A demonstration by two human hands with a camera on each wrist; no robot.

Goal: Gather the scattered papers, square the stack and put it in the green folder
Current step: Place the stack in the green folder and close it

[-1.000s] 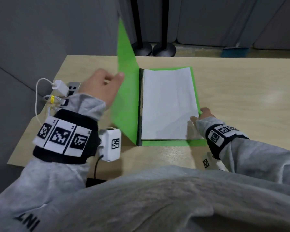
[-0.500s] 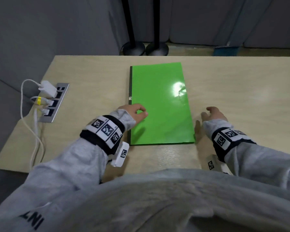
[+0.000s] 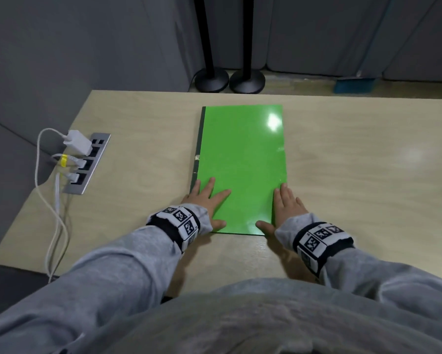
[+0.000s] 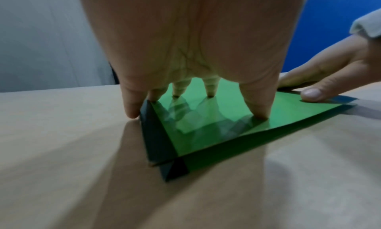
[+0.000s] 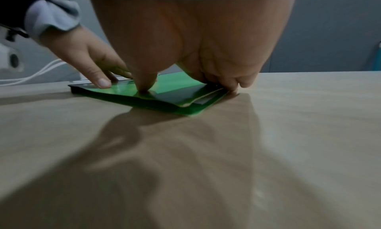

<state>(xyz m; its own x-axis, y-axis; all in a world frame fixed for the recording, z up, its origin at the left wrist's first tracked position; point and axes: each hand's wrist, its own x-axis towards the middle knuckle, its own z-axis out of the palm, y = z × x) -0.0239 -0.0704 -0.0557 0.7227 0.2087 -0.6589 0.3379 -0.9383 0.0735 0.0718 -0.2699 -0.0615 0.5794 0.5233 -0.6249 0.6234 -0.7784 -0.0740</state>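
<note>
A pale wood tabletop [image 3: 355, 175] carries the closed green folder [image 3: 243, 162], lying flat at its middle with the dark spine to the left. The left hand [image 3: 204, 200] rests on the near left corner, fingers [image 4: 257, 108] spread and straight. The right hand [image 3: 286, 208] presses the near right corner, fingers together along the edge. A power strip [image 3: 87, 164] sits far left.
</note>
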